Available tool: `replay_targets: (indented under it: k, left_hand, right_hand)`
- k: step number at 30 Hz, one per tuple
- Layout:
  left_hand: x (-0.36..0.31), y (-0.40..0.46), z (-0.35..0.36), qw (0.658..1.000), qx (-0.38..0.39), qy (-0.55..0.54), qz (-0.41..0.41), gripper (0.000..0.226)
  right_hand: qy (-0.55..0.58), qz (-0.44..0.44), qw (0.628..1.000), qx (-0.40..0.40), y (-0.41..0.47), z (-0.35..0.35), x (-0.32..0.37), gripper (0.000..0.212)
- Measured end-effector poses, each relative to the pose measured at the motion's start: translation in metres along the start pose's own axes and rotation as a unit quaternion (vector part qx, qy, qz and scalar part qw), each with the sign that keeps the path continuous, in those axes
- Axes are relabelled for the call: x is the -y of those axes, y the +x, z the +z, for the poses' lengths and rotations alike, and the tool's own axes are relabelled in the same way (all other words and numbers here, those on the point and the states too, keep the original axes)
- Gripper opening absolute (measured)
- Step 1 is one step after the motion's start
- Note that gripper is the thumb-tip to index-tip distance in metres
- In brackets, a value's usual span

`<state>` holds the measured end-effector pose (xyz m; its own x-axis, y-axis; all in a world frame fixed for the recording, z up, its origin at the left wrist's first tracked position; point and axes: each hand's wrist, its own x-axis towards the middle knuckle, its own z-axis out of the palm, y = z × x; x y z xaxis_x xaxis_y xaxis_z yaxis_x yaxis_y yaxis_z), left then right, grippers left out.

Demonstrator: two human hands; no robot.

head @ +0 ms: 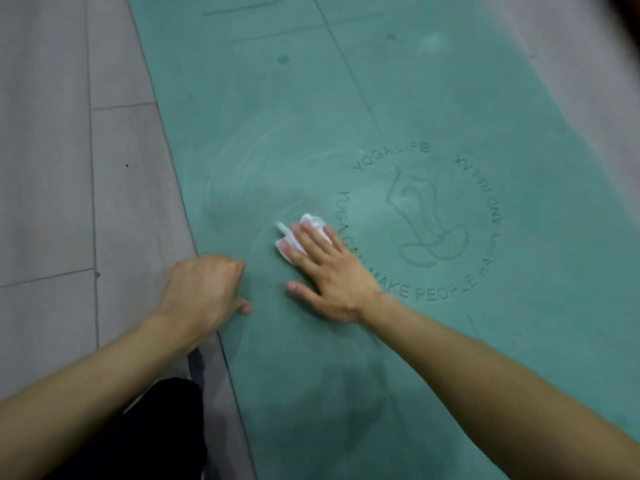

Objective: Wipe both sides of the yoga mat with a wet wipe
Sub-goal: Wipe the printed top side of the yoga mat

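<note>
Lying flat on the floor (45, 168), the mat (450, 358) runs from lower right to upper left across the view. Mat: teal, matte, faintly grained, with thin embossed guide lines and a few dark spots near the far end. Embossed circular logo (420, 220) at right of centre, lettering "YOGA LIFE" on top, more text round the ring, a line figure inside. Pale smeared arcs show on the mat left of the logo. Floor: grey rectangular tiles, thin dark joints, dull finish.

Wipe (304, 230): white, crumpled into a small wad, lying on the mat at the logo's left edge. Right hand (329, 271) lies palm down on it; fingers (308, 244) straight and slightly spread, fingertips pressing the wipe flat to the mat, wipe showing beyond and between them. Thumb out to the left, touching bare mat.

Left hand (204, 289) sits at the mat's left edge, knuckles up, fingers curled under; thumb tip on the mat. Whether it grips the edge cannot be told. It is near the right hand, not touching it.

Dark cloth (145, 427) at lower left, beside the mat edge; blurred.
</note>
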<state>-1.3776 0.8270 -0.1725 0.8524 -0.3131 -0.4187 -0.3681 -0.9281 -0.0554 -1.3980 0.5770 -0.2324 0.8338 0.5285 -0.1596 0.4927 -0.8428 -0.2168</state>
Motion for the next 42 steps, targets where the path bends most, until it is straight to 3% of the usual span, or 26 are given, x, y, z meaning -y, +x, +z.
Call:
replay_targets:
  k: [2,4,7,12,15,19,22,26,29,31,34,36,37,39,42]
  left_hand:
    - [-0.01,-0.001,0.0,1.0,-0.022,0.001,0.006,0.059]
    - [-0.022,-0.004,0.005,0.999,-0.046,0.001,0.012,0.055]
    - [-0.032,-0.009,0.011,0.996,-0.081,-0.02,0.025,0.036]
    - [-0.024,-0.016,0.006,0.997,-0.042,-0.044,0.045,0.047]
    - [-0.023,-0.034,0.013,0.995,-0.067,-0.059,0.047,0.054]
    - [-0.03,-0.049,0.016,0.997,0.006,-0.074,0.023,0.11]
    - [-0.036,-0.054,0.012,0.995,0.061,-0.078,0.017,0.143]
    - [-0.044,-0.059,0.012,0.996,0.057,-0.066,0.018,0.153]
    - [-0.05,-0.06,0.013,0.995,0.066,-0.077,0.011,0.154]
    - [-0.055,-0.059,0.011,0.995,0.068,-0.069,0.008,0.155]
    - [-0.059,-0.059,0.013,0.996,0.064,-0.055,0.004,0.157]
    - [-0.057,-0.059,0.016,0.997,0.064,-0.052,0.0,0.158]
    - [-0.056,-0.059,0.017,0.996,0.067,-0.054,0.004,0.157]
    - [-0.056,-0.059,0.018,0.996,0.073,-0.056,0.003,0.157]
    - [-0.056,-0.059,0.018,0.995,0.084,-0.05,0.005,0.156]
  right_hand:
    - [-0.019,-0.105,0.994,0.023,-0.017,0.005,0.0,0.073]
    - [-0.025,-0.107,0.994,0.014,-0.03,0.003,-0.026,0.071]
    - [-0.017,0.031,0.999,-0.017,-0.033,-0.015,-0.082,0.071]
    - [0.026,0.254,0.967,-0.007,0.036,-0.055,-0.16,0.083]
    - [0.043,0.309,0.95,-0.025,0.076,-0.058,-0.15,0.093]
    - [0.023,0.117,0.993,-0.016,0.061,-0.035,-0.097,0.083]
    - [-0.006,-0.027,1.0,-0.003,0.002,-0.02,-0.073,0.076]
    - [-0.029,-0.077,0.996,0.024,-0.087,-0.012,-0.071,0.071]
    - [-0.042,-0.126,0.99,0.05,-0.103,-0.016,-0.094,0.069]
    - [-0.058,-0.083,0.994,0.042,-0.077,-0.03,-0.123,0.068]
    - [-0.017,0.144,0.989,0.006,-0.029,-0.048,-0.158,0.073]
    - [0.016,0.217,0.976,-0.016,-0.018,-0.041,-0.145,0.083]
    - [0.016,0.19,0.982,-0.021,-0.025,-0.032,-0.124,0.086]
    - [-0.001,0.031,0.999,-0.01,-0.067,-0.013,-0.069,0.083]
    - [-0.024,-0.207,0.975,0.081,-0.145,0.002,-0.023,0.082]
